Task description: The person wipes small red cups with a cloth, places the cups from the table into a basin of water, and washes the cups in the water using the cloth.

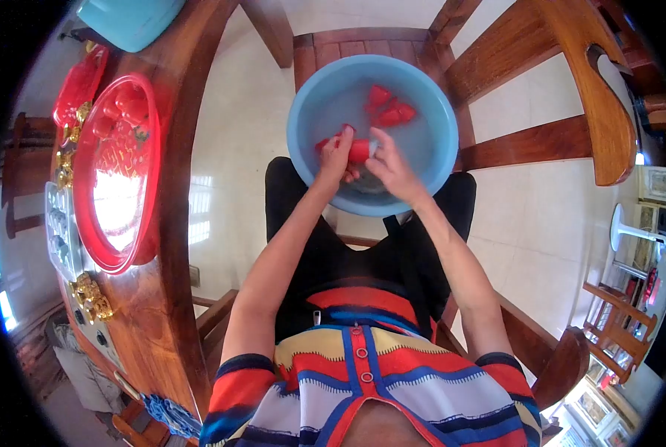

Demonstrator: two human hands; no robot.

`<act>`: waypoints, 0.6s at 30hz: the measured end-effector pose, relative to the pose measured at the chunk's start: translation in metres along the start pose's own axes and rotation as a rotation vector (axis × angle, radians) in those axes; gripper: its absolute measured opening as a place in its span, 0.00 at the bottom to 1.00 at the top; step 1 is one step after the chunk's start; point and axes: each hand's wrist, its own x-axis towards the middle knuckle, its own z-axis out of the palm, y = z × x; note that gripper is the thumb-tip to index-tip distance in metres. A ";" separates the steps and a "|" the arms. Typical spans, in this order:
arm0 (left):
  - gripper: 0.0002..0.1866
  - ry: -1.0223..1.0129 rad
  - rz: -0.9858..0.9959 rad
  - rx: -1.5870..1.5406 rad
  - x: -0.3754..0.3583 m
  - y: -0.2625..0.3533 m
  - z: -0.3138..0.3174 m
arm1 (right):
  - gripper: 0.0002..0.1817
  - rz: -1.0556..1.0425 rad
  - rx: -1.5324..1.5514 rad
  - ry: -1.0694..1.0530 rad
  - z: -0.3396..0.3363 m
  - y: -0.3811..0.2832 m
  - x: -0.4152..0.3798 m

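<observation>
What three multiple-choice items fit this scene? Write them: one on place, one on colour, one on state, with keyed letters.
1. Where does the blue basin sit?
A. on a wooden chair
B. on the floor
C. on the table

2. What colour is the tray on the table?
A. green
B. red
C. white

3. What are the hands doing?
A. resting in the lap
B. gripping the chair
C. holding a red piece over the basin

Key: 1 A, the chair frames it; 2 B, its rim is red; 3 C, left hand and right hand meet on it.

My left hand (338, 155) hides part of the red piece (357, 151). At eleven o'clock, the teal bowl (129, 20) is cut off.
</observation>
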 end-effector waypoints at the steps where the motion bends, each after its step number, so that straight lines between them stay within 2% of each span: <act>1: 0.26 0.003 -0.064 0.007 0.002 0.000 -0.002 | 0.32 -0.136 -0.360 -0.004 0.002 -0.002 -0.001; 5: 0.27 0.011 -0.043 0.015 0.003 -0.003 -0.003 | 0.35 -0.157 -0.256 -0.042 0.004 -0.004 0.002; 7: 0.24 0.083 0.044 0.134 -0.005 0.004 0.001 | 0.34 0.190 0.269 -0.195 0.002 -0.006 0.007; 8: 0.24 0.085 0.043 0.138 -0.010 0.008 0.003 | 0.34 0.190 0.273 -0.196 0.000 -0.008 0.009; 9: 0.22 0.107 0.260 0.245 -0.015 0.010 0.005 | 0.33 0.210 0.432 -0.214 -0.006 -0.010 0.010; 10: 0.20 0.112 0.367 0.298 -0.019 0.010 0.007 | 0.31 0.231 0.590 -0.229 -0.010 -0.011 0.010; 11: 0.19 0.121 0.475 0.351 -0.023 0.011 0.010 | 0.31 0.233 0.590 -0.225 -0.013 -0.009 0.010; 13: 0.15 0.112 0.529 0.412 -0.026 0.010 0.015 | 0.27 0.400 1.025 -0.169 -0.019 -0.007 0.009; 14: 0.15 0.110 0.530 0.409 -0.022 0.005 0.016 | 0.27 0.400 1.022 -0.167 -0.021 -0.005 0.008; 16: 0.19 0.082 0.856 0.577 -0.014 -0.003 0.015 | 0.26 0.418 1.032 -0.123 -0.021 0.001 0.006; 17: 0.19 0.081 0.856 0.576 -0.011 -0.008 0.013 | 0.26 0.417 1.031 -0.122 -0.021 0.005 0.005; 18: 0.19 -0.003 0.580 0.423 -0.013 -0.006 0.013 | 0.25 0.360 0.884 -0.086 -0.019 0.006 0.005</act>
